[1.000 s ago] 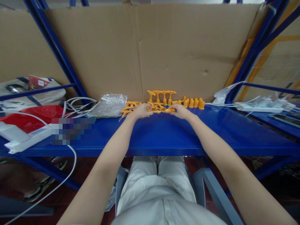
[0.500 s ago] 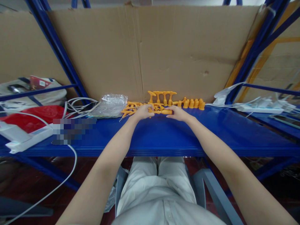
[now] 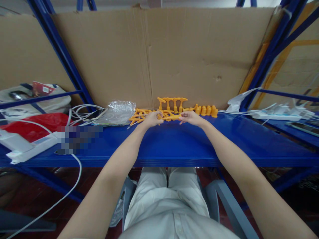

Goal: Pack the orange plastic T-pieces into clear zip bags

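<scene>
Across the gap between my hands lies an orange corkscrew [image 3: 175, 117], its narrow barrel pointing right. My left hand [image 3: 151, 119] is closed round its handle end, with the fingers partly hiding it. My right hand [image 3: 191, 118] pinches the barrel's right end between thumb and fingers. Loose orange corkscrews [image 3: 136, 117] with bare metal spirals are heaped beside and behind my left hand. Behind both hands, several orange T-handled corkscrews [image 3: 175, 104] stand upright in a row. Orange sleeves [image 3: 208, 110] are lined up beyond my right hand.
A blue shelf table [image 3: 174, 146] carries everything, with a cardboard sheet [image 3: 189, 53] upright at its back. Clear plastic bags [image 3: 118, 112] lie left. White power strips [image 3: 32, 147] and cables occupy both sides. A red bag [image 3: 42, 124] sits at far left.
My right hand has shifted slightly and its fingers have changed their hold on the barrel end. The barrel has risen a little. My left hand stays almost in place.
</scene>
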Demonstrator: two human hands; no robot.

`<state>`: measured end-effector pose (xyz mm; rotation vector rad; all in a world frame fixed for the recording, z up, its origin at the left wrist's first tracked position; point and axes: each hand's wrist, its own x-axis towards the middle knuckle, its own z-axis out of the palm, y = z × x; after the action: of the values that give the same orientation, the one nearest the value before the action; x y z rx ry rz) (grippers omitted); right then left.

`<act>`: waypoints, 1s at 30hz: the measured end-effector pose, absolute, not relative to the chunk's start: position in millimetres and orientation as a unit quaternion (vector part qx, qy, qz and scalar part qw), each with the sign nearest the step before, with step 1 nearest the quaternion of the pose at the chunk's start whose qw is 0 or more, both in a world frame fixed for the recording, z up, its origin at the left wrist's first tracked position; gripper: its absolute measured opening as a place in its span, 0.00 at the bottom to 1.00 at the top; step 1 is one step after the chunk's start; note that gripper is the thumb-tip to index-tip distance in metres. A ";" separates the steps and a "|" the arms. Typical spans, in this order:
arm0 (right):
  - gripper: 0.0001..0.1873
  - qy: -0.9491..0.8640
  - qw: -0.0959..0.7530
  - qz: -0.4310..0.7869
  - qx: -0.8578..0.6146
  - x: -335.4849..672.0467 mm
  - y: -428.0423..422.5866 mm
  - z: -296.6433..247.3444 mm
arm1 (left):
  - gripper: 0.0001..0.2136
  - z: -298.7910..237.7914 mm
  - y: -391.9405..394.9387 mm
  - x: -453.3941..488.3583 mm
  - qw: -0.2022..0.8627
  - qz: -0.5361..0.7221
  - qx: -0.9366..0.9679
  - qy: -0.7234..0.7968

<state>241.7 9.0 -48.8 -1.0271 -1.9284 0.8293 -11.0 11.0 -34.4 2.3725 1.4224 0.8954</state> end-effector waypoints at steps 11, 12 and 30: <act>0.09 -0.662 0.410 0.425 -0.462 232.0 -1.1 -44.9 | 0.10 -40.2 17.7 -6.8 0.075 0.317 0.812 0.485; 0.10 -0.664 0.405 0.432 -0.458 233.1 -1.8 -44.1 | 0.10 -40.2 17.6 -6.5 0.076 0.314 0.813 0.485; 0.11 -0.659 0.395 0.436 -0.469 232.4 -7.3 -40.3 | 0.12 -40.3 18.2 -6.1 0.044 0.317 0.814 0.485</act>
<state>232.4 -7.3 -40.3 -1.1889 -1.6698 1.1046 -6.1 18.2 -40.3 2.4873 1.4826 0.9705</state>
